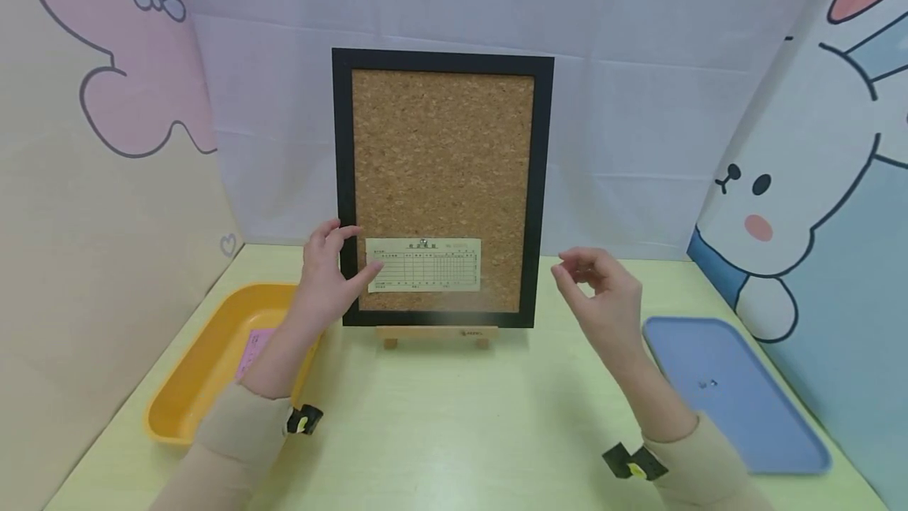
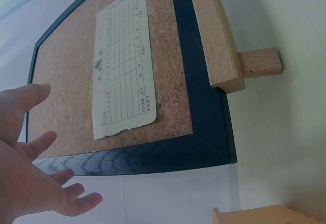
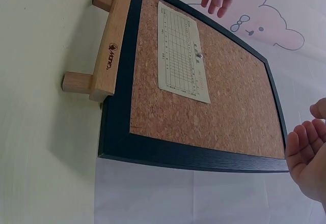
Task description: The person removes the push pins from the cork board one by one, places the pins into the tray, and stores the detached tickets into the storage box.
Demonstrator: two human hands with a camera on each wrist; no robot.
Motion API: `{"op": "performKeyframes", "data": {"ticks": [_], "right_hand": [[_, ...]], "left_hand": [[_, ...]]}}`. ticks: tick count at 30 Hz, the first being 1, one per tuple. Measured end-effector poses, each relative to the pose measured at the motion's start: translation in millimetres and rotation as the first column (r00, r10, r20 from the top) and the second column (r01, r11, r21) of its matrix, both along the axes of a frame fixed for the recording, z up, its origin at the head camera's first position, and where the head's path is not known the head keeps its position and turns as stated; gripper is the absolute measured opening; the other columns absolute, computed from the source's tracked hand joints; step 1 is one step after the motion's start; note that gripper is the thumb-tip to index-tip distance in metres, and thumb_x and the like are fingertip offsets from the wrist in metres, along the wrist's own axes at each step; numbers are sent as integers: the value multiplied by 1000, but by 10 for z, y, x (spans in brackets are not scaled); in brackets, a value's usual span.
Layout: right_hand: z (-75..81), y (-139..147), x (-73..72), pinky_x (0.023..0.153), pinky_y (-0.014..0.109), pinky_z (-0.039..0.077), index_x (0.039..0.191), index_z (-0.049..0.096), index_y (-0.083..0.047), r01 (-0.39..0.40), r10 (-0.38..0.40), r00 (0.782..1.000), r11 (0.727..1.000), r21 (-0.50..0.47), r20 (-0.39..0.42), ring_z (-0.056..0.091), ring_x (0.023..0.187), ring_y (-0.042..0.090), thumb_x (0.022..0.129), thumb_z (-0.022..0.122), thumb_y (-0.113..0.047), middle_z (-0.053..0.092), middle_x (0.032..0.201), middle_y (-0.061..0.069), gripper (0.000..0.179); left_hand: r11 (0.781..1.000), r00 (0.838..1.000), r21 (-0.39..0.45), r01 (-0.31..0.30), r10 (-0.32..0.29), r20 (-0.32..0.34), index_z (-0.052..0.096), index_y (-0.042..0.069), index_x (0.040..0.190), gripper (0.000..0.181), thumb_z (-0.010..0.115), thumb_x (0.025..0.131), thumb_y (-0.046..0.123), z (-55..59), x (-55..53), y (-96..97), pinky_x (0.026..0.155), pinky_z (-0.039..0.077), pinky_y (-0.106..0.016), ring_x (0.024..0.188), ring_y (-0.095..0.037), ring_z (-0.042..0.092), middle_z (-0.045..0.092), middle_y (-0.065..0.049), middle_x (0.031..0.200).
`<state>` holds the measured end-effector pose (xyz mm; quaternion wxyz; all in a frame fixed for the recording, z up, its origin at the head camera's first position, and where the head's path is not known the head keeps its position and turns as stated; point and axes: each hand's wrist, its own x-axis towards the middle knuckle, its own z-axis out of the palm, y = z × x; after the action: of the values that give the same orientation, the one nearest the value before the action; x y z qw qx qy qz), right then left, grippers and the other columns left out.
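A black-framed corkboard [image 1: 443,156] stands upright on a small wooden easel [image 1: 437,333]. A pale printed form [image 1: 423,265] lies against the lower part of the cork, with a clear pushpin [image 3: 199,55] at the middle of its top edge. My left hand [image 1: 329,278] is beside the board's lower left edge, fingers spread and holding nothing; the left wrist view shows the fingers apart from the form. Off the board's right edge hovers my right hand [image 1: 603,294], its fingers loosely curled, with nothing visible in them.
On the left is a yellow tray [image 1: 191,385] with a pink paper slip [image 1: 253,350] inside, partly behind my left forearm. A blue tray [image 1: 766,416] on the right holds a few tiny clear pieces [image 1: 707,384]. Curtains with cartoon figures surround the table.
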<state>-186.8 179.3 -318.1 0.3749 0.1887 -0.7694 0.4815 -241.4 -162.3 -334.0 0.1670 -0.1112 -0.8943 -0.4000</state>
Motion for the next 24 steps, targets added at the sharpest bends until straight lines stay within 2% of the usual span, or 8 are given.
{"op": "performKeyframes", "data": {"ticks": [5,10,12,17,19,24], "right_hand": [[19,-186,-48,69,11,48,94,63,8,-7,7,1000,1000,17,-13,56,73,-1,79,69,8,64,83,16,17],[105,-428,-43,68,14,48,93,62,10,5,-5,1000,999,43,18,56,73,9,81,67,8,64,84,18,14],[85,-500,-94,68,20,51,93,62,9,8,-10,1000,998,60,21,57,72,13,81,67,7,65,84,17,14],[-154,-605,-410,65,39,54,93,63,6,-35,37,999,995,89,-23,60,72,22,81,69,3,65,85,15,13],[-258,-633,-548,65,39,54,93,64,3,-65,68,997,994,90,-36,61,73,21,82,70,0,66,86,13,13],[-358,-736,-724,67,30,54,94,65,-1,-113,116,993,989,93,-26,62,75,15,84,69,-5,66,85,7,12]], "left_hand": [[1000,1000,2,-12,12,18,42,10,134,57,68,87,29,-60,-33,36,104,26,-61,138,-39,13,14,-18,153],[999,999,15,-45,45,18,43,11,132,56,69,86,28,-111,-74,70,102,24,-65,138,-41,12,10,-18,153],[998,998,25,-62,61,19,44,11,132,55,69,86,27,-131,-88,87,102,23,-66,138,-42,11,8,-17,154],[994,995,29,-102,101,16,44,10,131,55,70,85,26,-180,-133,106,102,20,-66,137,-42,10,6,-18,154],[993,994,25,-112,112,15,45,9,130,54,70,85,27,-197,-149,106,102,20,-65,137,-41,10,7,-19,153],[992,992,20,-124,124,18,46,9,128,53,70,85,26,-231,-186,105,102,20,-65,137,-41,10,8,-20,153]]}}
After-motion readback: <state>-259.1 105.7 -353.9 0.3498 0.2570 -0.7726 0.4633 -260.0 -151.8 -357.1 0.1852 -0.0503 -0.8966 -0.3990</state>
